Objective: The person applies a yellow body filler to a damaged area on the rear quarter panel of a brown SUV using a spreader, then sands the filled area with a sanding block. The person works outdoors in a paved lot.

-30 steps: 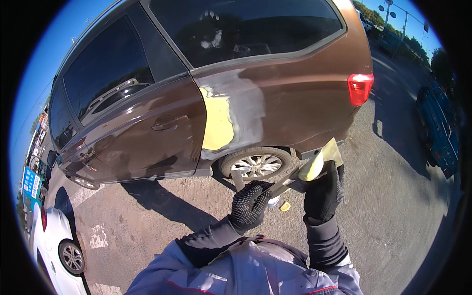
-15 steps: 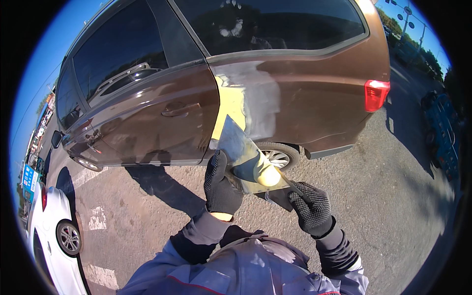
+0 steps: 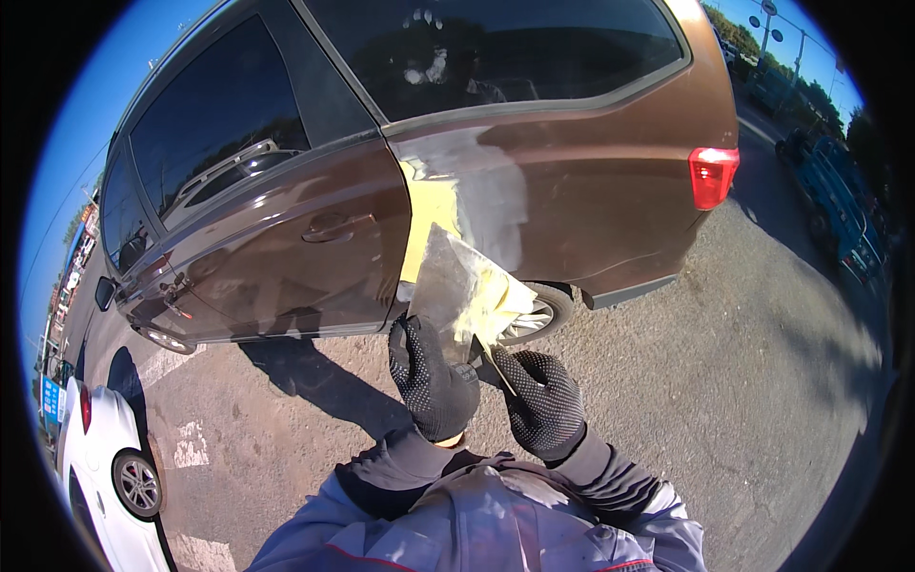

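Head cam: grey plate (image 3: 440, 283) w/ yellow putty (image 3: 498, 303) just above L hand (image 3: 435, 381), pinched at its lower end. R hand (image 3: 543, 402) alongside, fingers curled on thin spreader (image 3: 498, 372). Forearms angled inward.

- Rough sunlit pavement (image 3: 686, 381) bearing worn white markings (image 3: 191, 445)
- Brown car (image 3: 610, 205) standing on it
- White car (image 3: 100, 448) at the left
- Blue vehicle (image 3: 837, 202) at far right
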{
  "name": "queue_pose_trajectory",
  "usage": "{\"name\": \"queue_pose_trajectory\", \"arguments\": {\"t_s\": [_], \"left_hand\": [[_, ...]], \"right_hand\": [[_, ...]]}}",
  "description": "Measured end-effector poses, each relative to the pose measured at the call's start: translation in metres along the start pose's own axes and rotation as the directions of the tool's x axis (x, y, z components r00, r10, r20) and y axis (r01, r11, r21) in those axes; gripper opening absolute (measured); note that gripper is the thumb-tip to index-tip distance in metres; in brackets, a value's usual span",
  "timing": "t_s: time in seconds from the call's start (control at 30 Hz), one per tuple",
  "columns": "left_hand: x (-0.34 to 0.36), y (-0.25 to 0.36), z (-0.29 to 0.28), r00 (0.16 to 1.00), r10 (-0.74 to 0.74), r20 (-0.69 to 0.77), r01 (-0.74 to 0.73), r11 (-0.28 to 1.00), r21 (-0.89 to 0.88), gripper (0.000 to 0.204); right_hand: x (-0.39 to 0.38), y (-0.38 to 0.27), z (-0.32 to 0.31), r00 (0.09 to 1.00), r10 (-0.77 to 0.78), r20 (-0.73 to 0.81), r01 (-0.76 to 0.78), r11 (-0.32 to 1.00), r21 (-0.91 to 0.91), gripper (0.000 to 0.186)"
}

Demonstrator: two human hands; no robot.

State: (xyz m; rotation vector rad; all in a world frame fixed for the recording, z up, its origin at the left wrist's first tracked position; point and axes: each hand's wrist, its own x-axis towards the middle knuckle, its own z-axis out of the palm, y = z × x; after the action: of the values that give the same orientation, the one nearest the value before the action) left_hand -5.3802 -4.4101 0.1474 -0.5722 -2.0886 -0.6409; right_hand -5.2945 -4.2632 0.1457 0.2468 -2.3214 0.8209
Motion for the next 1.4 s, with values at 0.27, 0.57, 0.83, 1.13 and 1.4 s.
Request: {"name": "queue_pose_trajectory", "arguments": {"t_s": [0.27,0.57,0.83,1.13,1.4], "left_hand": [[-0.008,0.003,0.012,0.995,0.092,-0.034,-0.097,0.974,-0.204,0.063],[0.014,-0.007,0.013,0.936,-0.351,-0.022,0.267,0.751,-0.604,0.030],[0.007,-0.008,0.022,0.451,-0.269,0.851,0.607,-0.607,-0.513,0.034],[0.001,-0.035,0.032,0.869,-0.444,0.217,0.450,0.531,-0.718,0.070],[0.003,0.002,0.008,0.974,0.092,-0.208,-0.114,0.988,-0.100,0.025]], "right_hand": [[0.002,0.006,-0.018,0.893,0.166,-0.418,-0.143,0.986,0.086,0.055],[-0.010,0.009,-0.014,0.937,0.172,-0.304,-0.116,0.974,0.195,0.029],[0.000,0.032,-0.036,0.898,0.426,-0.113,-0.289,0.762,0.580,0.027],[0.008,0.010,-0.046,0.959,0.275,-0.061,-0.268,0.958,0.104,0.034],[-0.004,-0.015,-0.005,0.998,0.063,0.028,-0.061,0.996,-0.066,0.057]]}}
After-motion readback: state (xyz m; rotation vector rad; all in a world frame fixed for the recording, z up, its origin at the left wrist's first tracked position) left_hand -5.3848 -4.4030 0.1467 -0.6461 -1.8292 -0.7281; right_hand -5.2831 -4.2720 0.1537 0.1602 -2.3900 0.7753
